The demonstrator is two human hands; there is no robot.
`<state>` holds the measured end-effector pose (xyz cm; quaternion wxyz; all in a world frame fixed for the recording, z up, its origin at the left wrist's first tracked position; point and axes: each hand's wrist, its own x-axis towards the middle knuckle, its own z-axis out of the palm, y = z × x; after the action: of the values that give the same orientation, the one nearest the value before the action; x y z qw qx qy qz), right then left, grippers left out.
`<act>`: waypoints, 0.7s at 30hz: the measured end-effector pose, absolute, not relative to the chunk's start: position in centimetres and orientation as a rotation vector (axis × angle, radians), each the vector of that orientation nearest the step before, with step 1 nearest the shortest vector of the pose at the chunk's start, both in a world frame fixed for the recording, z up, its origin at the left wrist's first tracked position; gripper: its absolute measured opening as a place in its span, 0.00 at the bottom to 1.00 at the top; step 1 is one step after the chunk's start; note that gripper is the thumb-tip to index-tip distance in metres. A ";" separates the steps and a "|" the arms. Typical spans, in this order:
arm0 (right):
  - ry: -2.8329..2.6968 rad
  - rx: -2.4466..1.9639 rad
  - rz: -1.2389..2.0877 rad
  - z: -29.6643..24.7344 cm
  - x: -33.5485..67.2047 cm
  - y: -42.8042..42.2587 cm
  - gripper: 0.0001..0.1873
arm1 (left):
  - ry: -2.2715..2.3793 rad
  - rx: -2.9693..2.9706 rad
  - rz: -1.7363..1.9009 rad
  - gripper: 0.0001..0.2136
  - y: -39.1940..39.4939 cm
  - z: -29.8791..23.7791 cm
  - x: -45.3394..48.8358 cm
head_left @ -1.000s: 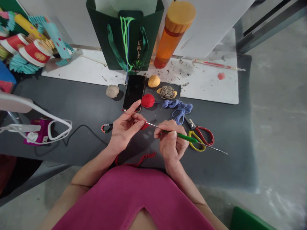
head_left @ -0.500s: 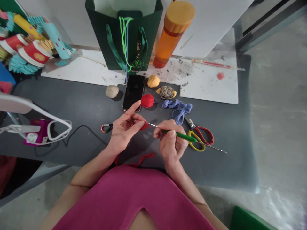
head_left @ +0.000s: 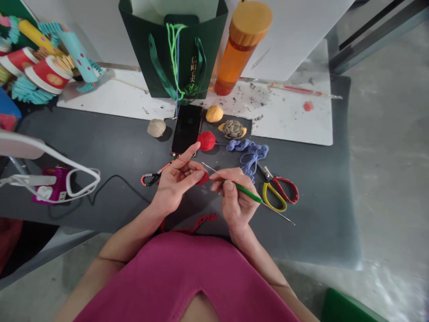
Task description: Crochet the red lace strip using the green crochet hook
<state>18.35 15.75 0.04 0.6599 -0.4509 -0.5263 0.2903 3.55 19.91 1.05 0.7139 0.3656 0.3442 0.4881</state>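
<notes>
A small piece of red crochet work (head_left: 203, 178) is pinched between the thumb and fingers of my left hand (head_left: 174, 181), whose index finger points toward the red yarn ball (head_left: 206, 141). A thin red strand runs over that hand. My right hand (head_left: 236, 197) grips a crochet hook (head_left: 248, 193) by its green handle, pen-fashion. The hook's metal tip lies just above the red work, and its other metal end points down to the right. Below my hands, a red crocheted strip (head_left: 201, 220) lies near the table's front edge.
Scissors (head_left: 279, 192) and blue crochet work (head_left: 250, 152) lie right of my hands. Behind are a phone (head_left: 187, 129) with a beaded strap, a beige yarn ball (head_left: 156, 128), a yellow ball (head_left: 214, 113), a crocheted flower (head_left: 233, 129), a green bag (head_left: 137, 44) and an orange bottle (head_left: 234, 58).
My right hand has shifted slightly left and tilted the hook more steeply. The hook's tip has come up clear of the red work. My left hand has moved a little right.
</notes>
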 end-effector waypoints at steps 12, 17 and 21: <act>-0.947 -1.083 0.682 0.2 17.8 15.4 0.06 | 0.783 0.724 1.110 0.46 19.8 1.6 3.7; -0.980 -1.060 0.710 0.3 17.8 15.7 0.06 | 0.793 0.734 1.110 0.47 19.8 1.5 3.6; -0.976 -1.015 0.721 0.3 17.9 15.7 0.04 | 0.786 0.735 1.105 0.47 19.8 1.4 3.6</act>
<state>17.92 15.69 0.33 0.7030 -0.4563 -0.4388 0.3239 3.58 19.77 1.43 0.7170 0.3320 0.3553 0.4994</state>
